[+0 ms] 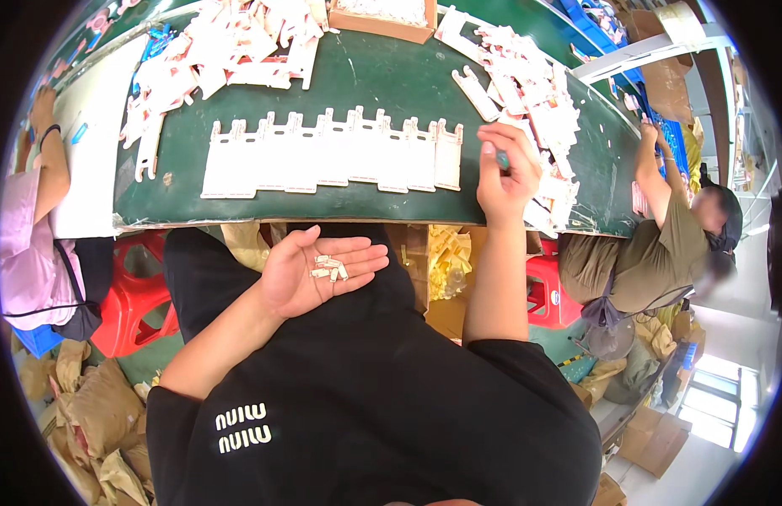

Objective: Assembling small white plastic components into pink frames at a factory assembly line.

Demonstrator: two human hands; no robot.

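My left hand (311,274) lies palm up over my lap with its fingers stretched out. Several small white plastic pieces (330,268) rest loose on its palm and fingers. Above the table's front edge, my right hand (509,173) is raised with curled fingers, thumb close to the index finger. A bit of teal shows inside the curl; whether it is held cannot be made out. Just left of this hand ends a row of flat white plates (315,156) with pronged tops, set side by side and partly overlapping on the green table (391,209).
Heaps of similar white parts lie at the back left (231,51) and beside my right hand (547,118). A cardboard box (382,25) stands at the back. People sit on both sides, a left arm (49,160) and a right arm (652,173) reaching in. Red stools (129,295) flank me.
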